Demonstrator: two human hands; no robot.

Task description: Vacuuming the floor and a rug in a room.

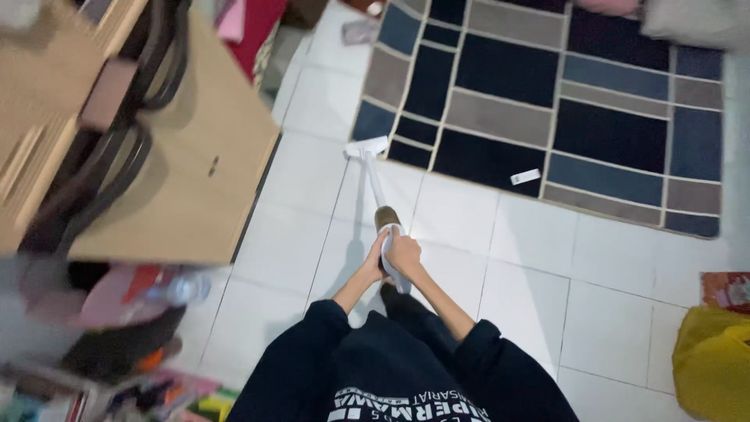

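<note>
Head view shows both of my hands wrapped around the near end of a white stick vacuum (375, 184). My left hand (373, 266) and right hand (405, 254) are both curled tight on its handle, touching each other, with the right a little farther along than the left. From my grip the vacuum's long axis runs away from me and slightly left, down to its flat white head (366, 148), which sits on the white tiled floor (500, 258) right at the near left corner of the checked rug (547, 101). The head looks to be touching the rug's edge or just beside it; I cannot tell which.

To the left, a wooden table (195, 156) stands close, its near corner just beside the vacuum's line, so room on that side is tight. To the right, bare tiles lie along the rug's near edge. A small white slip (525, 177) lies on the rug near that edge, and a yellow bag (715, 359) sits well off at the near right.
</note>
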